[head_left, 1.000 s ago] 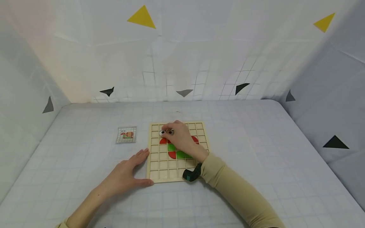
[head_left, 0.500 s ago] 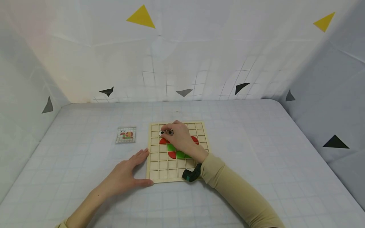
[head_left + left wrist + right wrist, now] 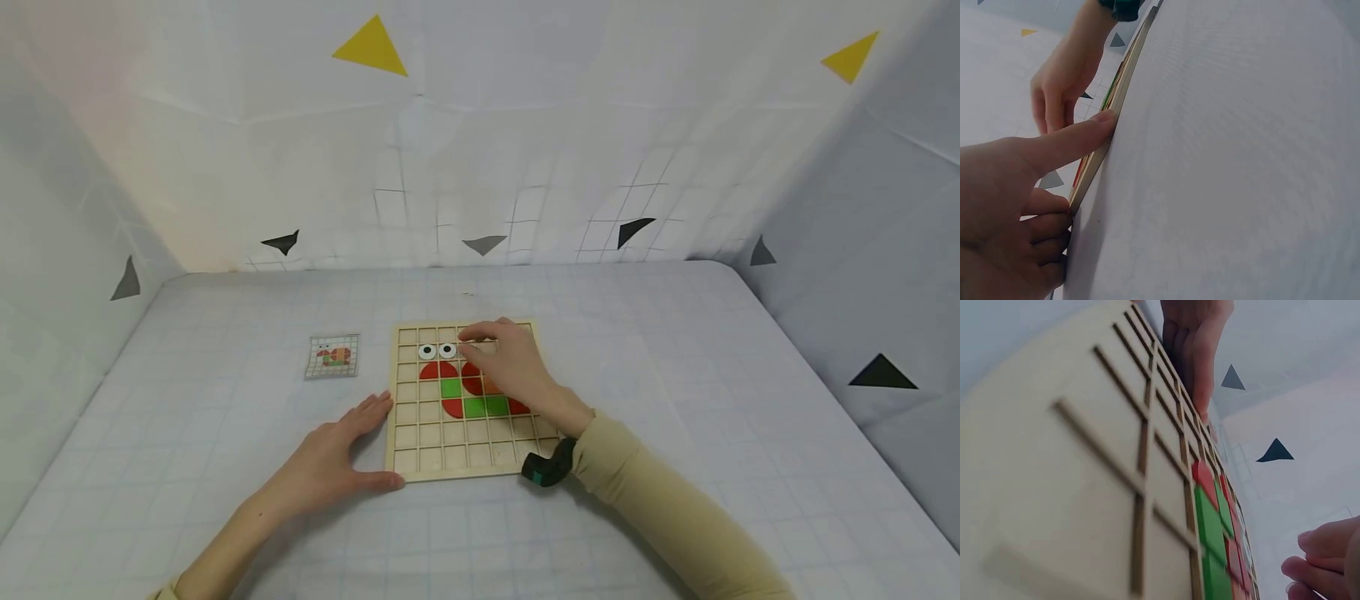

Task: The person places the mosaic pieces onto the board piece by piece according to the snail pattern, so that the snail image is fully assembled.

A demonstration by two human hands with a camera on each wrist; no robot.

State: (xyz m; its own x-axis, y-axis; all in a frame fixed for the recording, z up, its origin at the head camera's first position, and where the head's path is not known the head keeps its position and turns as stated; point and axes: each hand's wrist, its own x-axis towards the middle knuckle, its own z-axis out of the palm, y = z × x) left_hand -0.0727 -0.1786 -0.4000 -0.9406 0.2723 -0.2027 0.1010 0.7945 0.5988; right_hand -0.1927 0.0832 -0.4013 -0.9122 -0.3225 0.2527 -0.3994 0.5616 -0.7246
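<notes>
A wooden grid board (image 3: 430, 459) lies on the table. Two white eye pieces (image 3: 427, 352) with black pupils sit side by side in its upper left cells. Below them are red rounded pieces (image 3: 429, 372), green squares (image 3: 474, 407) and a bit of an orange piece, partly hidden by my right hand (image 3: 513, 367). That hand hovers over the board just right of the eyes, thumb and index finger apart with nothing between them. My left hand (image 3: 333, 454) rests along the board's left edge, thumb (image 3: 1094, 128) at the near corner, fingers spread and fairly straight.
A small card (image 3: 332, 357) printed with a coloured picture on a grid lies left of the board. A dark wrist device (image 3: 547, 467) hangs under my right wrist. White sheets with yellow and dark triangles wall the table's back and sides.
My right hand has let go of the eye piece and drawn back to the right, so both eyes now show fully. My left hand has stayed in place.
</notes>
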